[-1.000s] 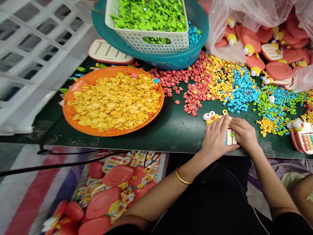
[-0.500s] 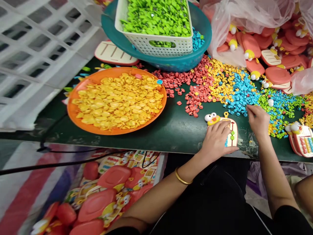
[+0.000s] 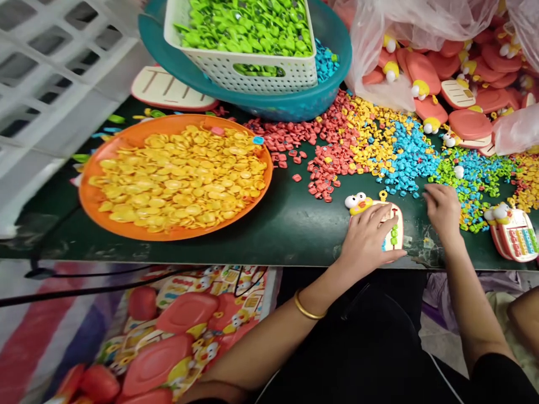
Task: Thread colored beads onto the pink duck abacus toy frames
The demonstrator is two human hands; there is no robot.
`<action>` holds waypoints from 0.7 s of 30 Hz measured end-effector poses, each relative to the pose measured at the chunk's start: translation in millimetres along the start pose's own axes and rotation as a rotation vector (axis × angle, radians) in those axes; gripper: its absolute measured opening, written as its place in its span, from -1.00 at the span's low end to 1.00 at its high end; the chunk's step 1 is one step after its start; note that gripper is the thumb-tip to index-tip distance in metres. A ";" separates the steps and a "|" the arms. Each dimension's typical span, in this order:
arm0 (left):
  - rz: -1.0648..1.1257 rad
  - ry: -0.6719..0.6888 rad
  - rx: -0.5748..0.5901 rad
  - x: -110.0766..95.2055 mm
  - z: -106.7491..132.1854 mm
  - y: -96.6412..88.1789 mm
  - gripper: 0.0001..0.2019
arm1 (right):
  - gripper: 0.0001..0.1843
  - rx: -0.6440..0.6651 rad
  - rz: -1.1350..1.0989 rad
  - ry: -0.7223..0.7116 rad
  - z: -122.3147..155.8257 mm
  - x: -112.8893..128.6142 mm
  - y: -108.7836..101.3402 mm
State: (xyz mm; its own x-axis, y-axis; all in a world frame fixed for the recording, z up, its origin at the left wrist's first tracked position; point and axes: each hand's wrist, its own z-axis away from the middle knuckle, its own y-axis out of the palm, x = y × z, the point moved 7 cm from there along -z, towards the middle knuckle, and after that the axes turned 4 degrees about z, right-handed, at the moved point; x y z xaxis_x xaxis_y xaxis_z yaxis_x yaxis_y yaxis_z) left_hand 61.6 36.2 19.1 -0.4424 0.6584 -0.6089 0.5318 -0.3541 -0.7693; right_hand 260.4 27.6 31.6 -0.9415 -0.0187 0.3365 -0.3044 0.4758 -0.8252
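My left hand (image 3: 365, 238) lies across a cream and red toy board (image 3: 400, 221) at the table's front edge, its thumb along the near side and its fingers over the top, holding it. The board has a yellow duck-like head with bulging white eyes (image 3: 356, 202) and a small yellow loop. Green pieces (image 3: 394, 234) sit in a row in one slot; blue pieces show partly beside my fingers. My right hand (image 3: 444, 213) is just right of the board, near the loose blue pieces (image 3: 410, 160), fingers curled together. Whatever its fingertips hold is hidden.
Left stands an orange tray of yellow pieces (image 3: 86, 193). Behind it, a white basket of green pieces (image 3: 252, 76) rests in a teal basin (image 3: 332, 92). Red pieces (image 3: 330, 163) spread along the table. Finished-looking toys (image 3: 520, 238) lie right; a plastic bag (image 3: 379, 62) holds more.
The whole view has shifted, so the table things appear further left. More green pieces show in the board's slot. My right hand has moved slightly right relative to the loose pieces.
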 end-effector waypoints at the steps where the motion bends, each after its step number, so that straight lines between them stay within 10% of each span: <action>1: 0.012 0.007 -0.009 -0.1 0.4 -1.0 -0.42 | -0.74 -0.010 0.055 0.046 -5.8 -10.6 -1.1; 12: 0.013 -0.028 -0.069 4.4 0.5 -0.8 0.05 | -0.68 0.072 -0.204 -0.024 29.1 68.2 34.6; 21: -0.067 -0.019 0.015 0.9 -4.4 5.2 0.10 | -0.47 0.257 -0.150 -0.062 46.5 70.4 22.8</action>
State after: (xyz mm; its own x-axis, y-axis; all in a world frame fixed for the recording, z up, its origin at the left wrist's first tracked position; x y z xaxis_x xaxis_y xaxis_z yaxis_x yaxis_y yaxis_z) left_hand 67.2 37.9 15.4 -0.4903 0.6685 -0.5591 0.4897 -0.3194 -0.8113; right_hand 180.5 -3.7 15.4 -0.8879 -0.1298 0.4413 -0.4598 0.2254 -0.8589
